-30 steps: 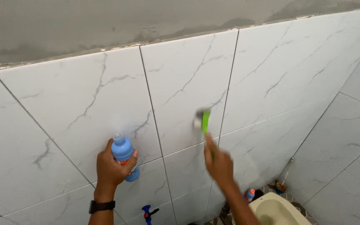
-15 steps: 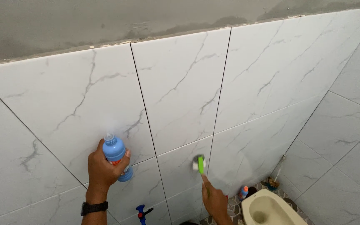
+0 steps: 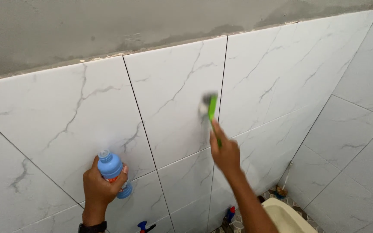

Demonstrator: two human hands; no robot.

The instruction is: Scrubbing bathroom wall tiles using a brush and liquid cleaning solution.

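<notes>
Against the white marbled tiles (image 3: 173,90), right hand (image 3: 225,153) grips a blurred green brush (image 3: 210,108), left hand (image 3: 98,187) clasps a blue bottle (image 3: 112,168).

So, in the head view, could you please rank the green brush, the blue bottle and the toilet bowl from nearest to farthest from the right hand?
1. Green brush: held in the right hand, against the wall tile above it.
2. Toilet bowl: below, to the right, on the floor.
3. Blue bottle: far to the left, in the left hand.

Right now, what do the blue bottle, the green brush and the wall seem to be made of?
Blue bottle: likely plastic, smooth, opaque. Green brush: probably plastic with pale bristles; blur hides detail. Wall tiles: glossy ceramic or porcelain, marble-like grey veins, dark joints. Upper wall: matte grey cement.
</notes>
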